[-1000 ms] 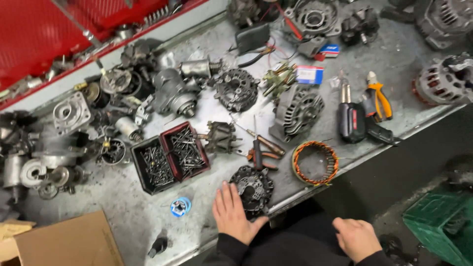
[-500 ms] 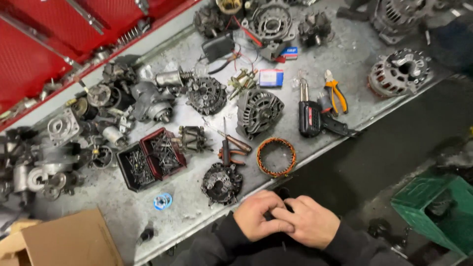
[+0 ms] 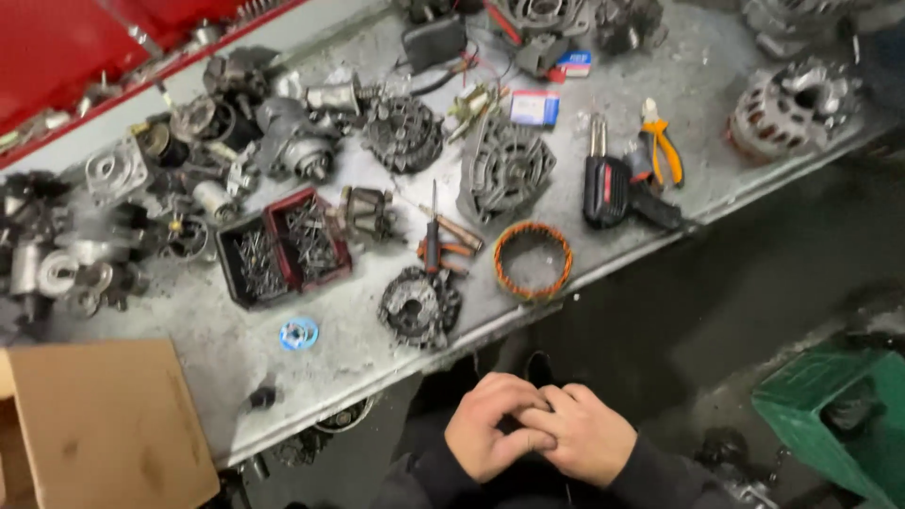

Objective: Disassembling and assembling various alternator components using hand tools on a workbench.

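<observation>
My left hand (image 3: 490,424) and my right hand (image 3: 580,434) are pressed together in front of my body, below the front edge of the grey workbench (image 3: 236,363). Their fingers overlap and nothing shows between them. Both are off the bench. The nearest part is a dark round rectifier plate (image 3: 419,306) at the bench edge. Beside it lies a copper-wound stator ring (image 3: 533,259) and a screwdriver (image 3: 434,236).
A red and black tray of screws (image 3: 283,247), alternator housings (image 3: 504,170), a soldering gun (image 3: 608,188), orange pliers (image 3: 665,141) and many motor parts cover the bench. A cardboard box (image 3: 104,424) sits at the lower left, a green crate (image 3: 839,410) at the lower right.
My left hand left the bench near the rectifier plate and joined my right hand. The two hands stay clasped while the view shifts.
</observation>
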